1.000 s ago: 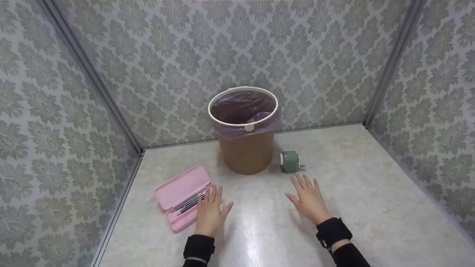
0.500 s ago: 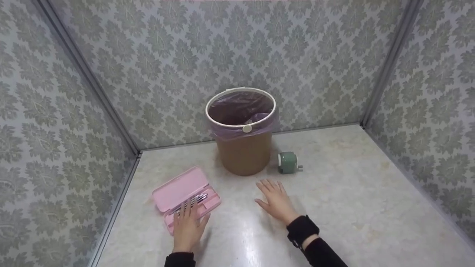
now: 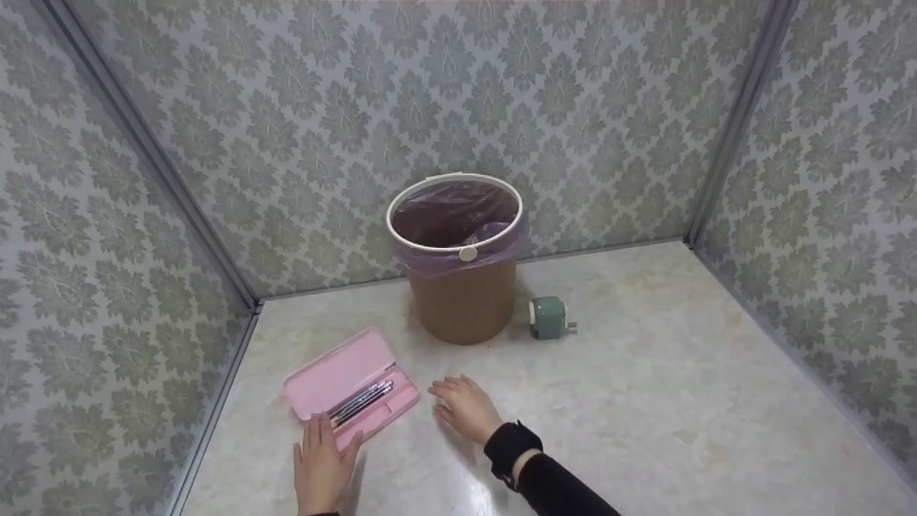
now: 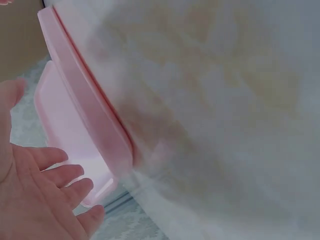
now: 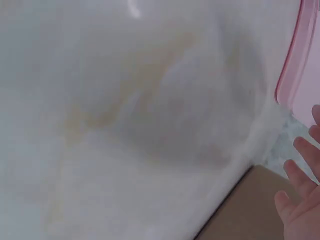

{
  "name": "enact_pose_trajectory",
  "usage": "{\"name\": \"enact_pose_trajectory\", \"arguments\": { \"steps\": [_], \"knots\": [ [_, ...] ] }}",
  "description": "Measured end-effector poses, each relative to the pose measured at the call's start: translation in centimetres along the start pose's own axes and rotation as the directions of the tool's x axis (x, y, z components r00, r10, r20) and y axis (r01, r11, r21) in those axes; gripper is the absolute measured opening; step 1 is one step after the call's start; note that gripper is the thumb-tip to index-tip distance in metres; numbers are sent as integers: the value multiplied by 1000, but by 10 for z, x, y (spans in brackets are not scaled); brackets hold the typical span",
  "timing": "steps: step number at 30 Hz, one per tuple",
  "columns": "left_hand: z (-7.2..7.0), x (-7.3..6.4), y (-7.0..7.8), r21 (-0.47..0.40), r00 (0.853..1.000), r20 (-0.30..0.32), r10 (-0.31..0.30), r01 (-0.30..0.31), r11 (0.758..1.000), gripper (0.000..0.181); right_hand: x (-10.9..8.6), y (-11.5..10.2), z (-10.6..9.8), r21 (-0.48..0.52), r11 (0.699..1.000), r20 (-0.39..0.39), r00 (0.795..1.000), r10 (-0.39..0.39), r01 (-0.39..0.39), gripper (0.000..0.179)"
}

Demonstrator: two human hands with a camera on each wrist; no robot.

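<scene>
A pink pencil case (image 3: 340,374) lies with its lid folded back on the left of the table. Several dark, patterned pencils (image 3: 362,403) rest side by side in its tray. My left hand (image 3: 322,462) is at the case's near left corner, fingers extended over its edge and holding nothing. In the left wrist view, the fingers of that hand (image 4: 47,195) spread beside the pink case (image 4: 92,95). My right hand (image 3: 467,410) hovers just right of the case, fingers loosely extended and holding nothing. The right wrist view shows this hand (image 5: 305,185) with its fingers apart, near the case (image 5: 300,65).
A brown trash bin (image 3: 464,304) with a white rim and purple liner stands at the back, against the patterned wall (image 3: 344,129). To its right sits a green pencil sharpener (image 3: 549,318) with a crank. The pale table (image 3: 666,380) has walls on three sides.
My left hand has drawn left and back toward the case's near corner, uncovering the pencils. My right hand has swept left from near the sharpener to beside the case. The view has shifted slightly.
</scene>
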State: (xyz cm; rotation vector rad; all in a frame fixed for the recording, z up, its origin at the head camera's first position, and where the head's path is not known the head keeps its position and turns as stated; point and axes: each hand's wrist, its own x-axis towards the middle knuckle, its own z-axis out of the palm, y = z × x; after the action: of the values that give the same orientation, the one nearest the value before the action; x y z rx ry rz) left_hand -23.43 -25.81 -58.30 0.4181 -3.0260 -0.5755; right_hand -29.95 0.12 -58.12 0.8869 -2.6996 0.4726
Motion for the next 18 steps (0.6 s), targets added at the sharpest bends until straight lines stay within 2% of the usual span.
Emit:
{"name": "enact_pose_trajectory", "arguments": {
  "steps": [6, 10, 15, 18],
  "knots": [
    [1, 3, -8, -26, 994, 63, -87, 89, 996, 86, 9, -17, 20, 65, 997, -54, 998, -37, 41, 21],
    [2, 7, -7, -44, 990, 89, -109, 113, 993, 88, 16, -22, 22, 90, 994, -74, 996, -58, 65, 14],
    [3, 11, -7, -64, 989, 96, -113, 120, 991, 88, 27, -26, 20, 18, 995, -94, 991, -96, 98, 10],
    [5, 10, -9, -73, 991, 82, -108, 114, 991, 88, 34, -32, 20, -35, 994, -64, 992, -108, 106, 15]
  ]
}}
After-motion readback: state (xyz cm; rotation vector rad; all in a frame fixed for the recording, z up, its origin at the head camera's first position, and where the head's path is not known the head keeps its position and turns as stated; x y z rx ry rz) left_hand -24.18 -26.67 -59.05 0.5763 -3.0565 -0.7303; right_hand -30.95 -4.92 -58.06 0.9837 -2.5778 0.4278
